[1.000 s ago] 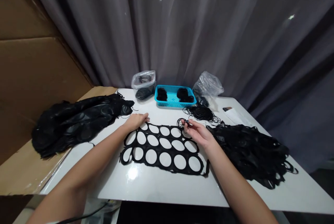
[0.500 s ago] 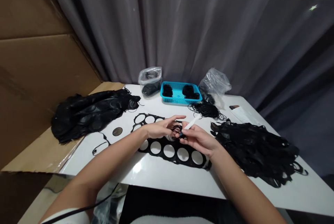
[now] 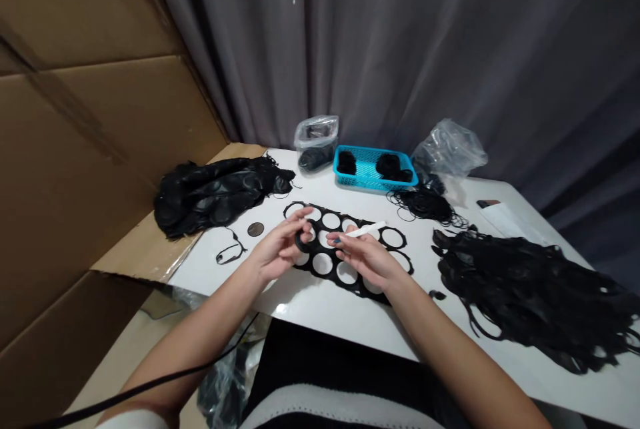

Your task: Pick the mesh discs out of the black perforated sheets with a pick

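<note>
My left hand [image 3: 281, 247] is closed on a small bundle of thin black rings [image 3: 303, 239], held between thumb and fingers. My right hand [image 3: 369, 261] pinches a slim white tool [image 3: 369, 229] with a dark bluish end towards the left hand; its exact kind cannot be made out. Under both hands a black sheet with rows of round holes [image 3: 335, 274] lies flat on the white table [image 3: 305, 299]. The hands are slightly apart, just above the sheet. My right hand and forearm cover part of it.
A blue basket [image 3: 376, 183] with black ring bundles stands behind, beside a clear plastic tub [image 3: 316, 149] and a plastic bag [image 3: 453, 147]. Loose black rings [image 3: 426, 207] lie before them. Black sheet piles flank the work: left pile [image 3: 220, 192], right pile [image 3: 540, 295]. A dark disc [image 3: 255, 229] lies left.
My hands have drawn apart. The rings, loosely looped between both hands before, are now gathered in my left hand. The view has turned left.
</note>
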`<action>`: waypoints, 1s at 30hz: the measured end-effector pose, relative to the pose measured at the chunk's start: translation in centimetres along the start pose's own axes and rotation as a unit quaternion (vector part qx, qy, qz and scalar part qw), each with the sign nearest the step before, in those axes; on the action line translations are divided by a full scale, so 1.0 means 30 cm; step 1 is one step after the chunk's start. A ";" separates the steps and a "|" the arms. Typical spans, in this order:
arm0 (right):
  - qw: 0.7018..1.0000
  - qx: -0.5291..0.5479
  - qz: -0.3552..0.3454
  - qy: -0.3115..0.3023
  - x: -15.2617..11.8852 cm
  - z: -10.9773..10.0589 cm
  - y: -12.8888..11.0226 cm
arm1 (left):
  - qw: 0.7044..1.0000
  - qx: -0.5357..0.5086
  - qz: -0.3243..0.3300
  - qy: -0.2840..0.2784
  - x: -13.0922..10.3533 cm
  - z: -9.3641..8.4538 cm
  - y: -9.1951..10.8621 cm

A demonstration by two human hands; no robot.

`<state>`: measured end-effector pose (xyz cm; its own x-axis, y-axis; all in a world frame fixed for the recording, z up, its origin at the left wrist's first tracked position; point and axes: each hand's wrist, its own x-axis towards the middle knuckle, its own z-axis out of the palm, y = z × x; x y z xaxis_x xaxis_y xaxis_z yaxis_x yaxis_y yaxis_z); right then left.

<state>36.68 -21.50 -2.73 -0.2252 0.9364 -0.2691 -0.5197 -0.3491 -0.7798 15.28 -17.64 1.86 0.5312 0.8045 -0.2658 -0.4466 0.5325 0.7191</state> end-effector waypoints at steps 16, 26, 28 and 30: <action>0.949 -0.256 -0.175 0.051 0.122 0.186 0.219 | 0.533 0.821 0.033 0.204 -0.128 -0.236 -0.078; 0.942 -0.306 -0.135 -0.004 0.174 0.202 0.217 | 0.579 0.767 0.078 0.267 -0.149 -0.355 0.052; 0.923 -0.357 -0.136 -0.034 0.187 0.216 0.227 | 0.682 0.683 0.088 0.248 -0.186 -0.392 0.068; 0.897 -0.410 -0.156 -0.049 0.194 0.227 0.239 | 0.774 0.592 0.107 0.195 -0.224 -0.410 0.055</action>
<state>26.03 -18.81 -6.03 -0.2665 0.9623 0.0537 0.2020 0.1103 -0.9732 2.13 -18.93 -3.07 0.1757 0.9822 -0.0663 0.6021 -0.0540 0.7966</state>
